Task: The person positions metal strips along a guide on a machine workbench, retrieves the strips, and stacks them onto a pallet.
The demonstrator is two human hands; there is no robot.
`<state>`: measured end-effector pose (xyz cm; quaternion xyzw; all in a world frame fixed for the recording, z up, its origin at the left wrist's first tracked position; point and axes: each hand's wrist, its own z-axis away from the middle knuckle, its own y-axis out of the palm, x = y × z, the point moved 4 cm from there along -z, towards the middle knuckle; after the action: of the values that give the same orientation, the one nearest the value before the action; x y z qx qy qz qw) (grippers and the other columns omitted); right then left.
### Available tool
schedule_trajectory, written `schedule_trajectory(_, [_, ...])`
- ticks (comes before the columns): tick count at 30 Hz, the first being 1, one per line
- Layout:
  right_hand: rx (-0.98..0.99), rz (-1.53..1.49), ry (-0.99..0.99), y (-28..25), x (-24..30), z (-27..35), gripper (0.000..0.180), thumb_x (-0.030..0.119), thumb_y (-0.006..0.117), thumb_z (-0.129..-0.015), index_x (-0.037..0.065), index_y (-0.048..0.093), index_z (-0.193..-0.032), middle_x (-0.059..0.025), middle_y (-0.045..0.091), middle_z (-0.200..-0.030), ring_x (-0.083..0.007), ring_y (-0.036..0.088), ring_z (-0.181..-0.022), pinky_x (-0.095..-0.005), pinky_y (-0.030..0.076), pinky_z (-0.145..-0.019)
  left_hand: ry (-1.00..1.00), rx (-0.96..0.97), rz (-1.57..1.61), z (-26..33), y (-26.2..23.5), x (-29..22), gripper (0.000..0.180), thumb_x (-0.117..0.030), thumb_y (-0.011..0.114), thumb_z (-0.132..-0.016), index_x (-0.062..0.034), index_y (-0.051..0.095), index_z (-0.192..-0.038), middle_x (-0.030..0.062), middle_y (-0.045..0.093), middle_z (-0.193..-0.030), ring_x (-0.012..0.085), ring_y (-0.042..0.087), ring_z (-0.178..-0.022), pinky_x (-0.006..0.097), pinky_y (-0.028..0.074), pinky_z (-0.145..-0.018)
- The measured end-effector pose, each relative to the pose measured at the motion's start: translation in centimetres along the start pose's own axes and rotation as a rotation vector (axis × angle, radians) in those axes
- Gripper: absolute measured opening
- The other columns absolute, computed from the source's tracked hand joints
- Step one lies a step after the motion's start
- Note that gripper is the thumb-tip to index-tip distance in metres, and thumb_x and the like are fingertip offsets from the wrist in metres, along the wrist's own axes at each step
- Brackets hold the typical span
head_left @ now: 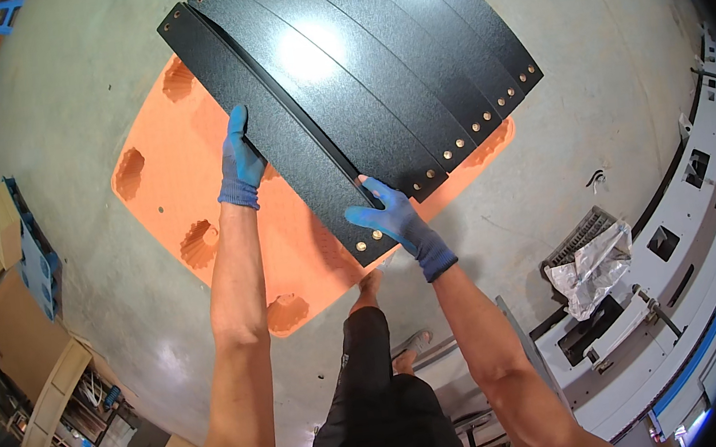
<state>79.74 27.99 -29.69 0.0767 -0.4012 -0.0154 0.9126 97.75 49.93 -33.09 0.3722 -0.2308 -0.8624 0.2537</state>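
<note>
A single head-worn fisheye view is looking steeply down from above the person's own body, taking in the forearms rising from the lower edge, the left hand [239, 159] and right hand [391, 217], and the black panels [340, 74] lying on an orange pallet [168, 171] close below. The concrete floor [75, 106] is curving away toward the dark rim, where a white machine [688, 219] is bending; details there are probably too warped to judge.

A bare grey concrete floor [93, 104] spread wide; a white-and-blue machine [695, 271] stood right, wooden boards [38, 388] stacked left.
</note>
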Motion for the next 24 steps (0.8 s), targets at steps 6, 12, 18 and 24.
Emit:
schedule_trajectory(6, [-0.333, 0.295, -0.231, 0.2, -0.2, 5.7, 0.059, 0.019, 0.073, -0.077, -0.007, 0.051, -0.125, -0.0246, 0.058, -0.12, -0.0326, 0.057, -0.113, -0.0356, 0.047, -0.091, 0.187, -0.097, -0.22, -0.7, -1.9, 1.2, 0.051, -0.036, 0.059, -0.093, -0.0008, 0.051, -0.129, 0.01, 0.055, -0.129, 0.0225, 0.052, -0.117, 0.037, 0.04, -0.103])
schedule_trajectory(12, [-0.622, 0.158, -0.232, -1.4, -1.7, 10.9, 0.041, 0.01, 0.065, -0.083, -0.008, 0.053, -0.117, -0.0146, 0.063, -0.098, -0.0168, 0.06, -0.088, -0.0296, 0.048, -0.079, 0.13, -0.13, -0.185, -1.2, -0.2, 3.3, 0.056, -0.04, 0.051, -0.097, 0.0034, 0.047, -0.133, 0.009, 0.05, -0.134, 0.0192, 0.046, -0.122, 0.032, 0.035, -0.106])
schedule_trajectory(18, [-0.573, -0.086, 0.035, -2.1, -6.5, 12.0, 0.039, 0.013, 0.064, -0.087, -0.008, 0.052, -0.117, -0.0038, 0.058, -0.085, -0.0063, 0.053, -0.08, -0.0247, 0.047, -0.072, 0.156, -0.029, -0.383, -1.5, 2.6, 3.2, 0.066, -0.046, 0.049, -0.096, 0.0056, 0.041, -0.137, 0.009, 0.046, -0.138, 0.0201, 0.046, -0.123, 0.03, 0.035, -0.106])
schedule_trajectory(24, [-0.544, -0.112, 0.096, -2.1, -7.8, 12.1, 0.033, 0.015, 0.063, -0.088, -0.007, 0.054, -0.11, -0.0017, 0.057, -0.085, -0.0059, 0.052, -0.078, -0.0246, 0.046, -0.068, 0.204, -0.092, -0.432, -2.0, 1.8, 3.4, 0.072, -0.051, 0.048, -0.095, 0.0062, 0.04, -0.137, 0.0107, 0.046, -0.137, 0.0197, 0.046, -0.122, 0.029, 0.035, -0.105])
